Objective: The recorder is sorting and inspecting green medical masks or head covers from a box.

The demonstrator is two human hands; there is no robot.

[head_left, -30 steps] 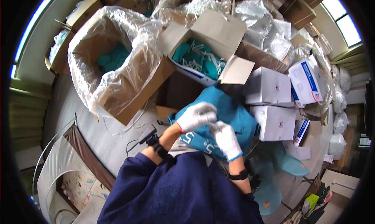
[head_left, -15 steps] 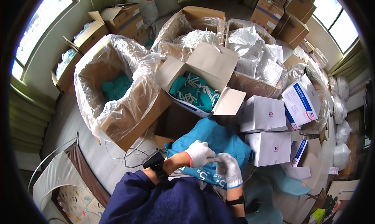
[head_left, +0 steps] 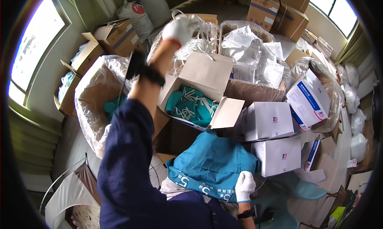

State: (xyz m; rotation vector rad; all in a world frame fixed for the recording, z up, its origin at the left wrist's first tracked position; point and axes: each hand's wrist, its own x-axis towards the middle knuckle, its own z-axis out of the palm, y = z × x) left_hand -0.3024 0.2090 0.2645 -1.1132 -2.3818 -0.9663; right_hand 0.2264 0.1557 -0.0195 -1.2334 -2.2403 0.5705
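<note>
My left hand [head_left: 177, 29], in a white knit glove, reaches far forward over a plastic-lined carton of white straps [head_left: 193, 49]. It is closed on a few white straps [head_left: 194, 18] that loop up around the fingers; motion blurs it. Low on the right, my right hand [head_left: 244, 186], gloved too, is curled closed against the edge of a teal cloth [head_left: 211, 157] on my lap. Whatever may be inside its fingers is hidden. Between the hands stands an open white box [head_left: 207, 69] holding folded teal pieces with white straps [head_left: 191, 105].
On the left, a clear-lined carton [head_left: 93, 103] contains teal pieces. White packets [head_left: 255, 57] fill another lined carton. White boxes [head_left: 275, 119] are stacked at right. Beside my right arm is a teal stool [head_left: 271, 209]. Brown cartons [head_left: 263, 9] stand at the back.
My left hand has moved from beside the right hand over my lap to the carton of white straps. The right hand has shifted slightly right and down. The view has turned a little.
</note>
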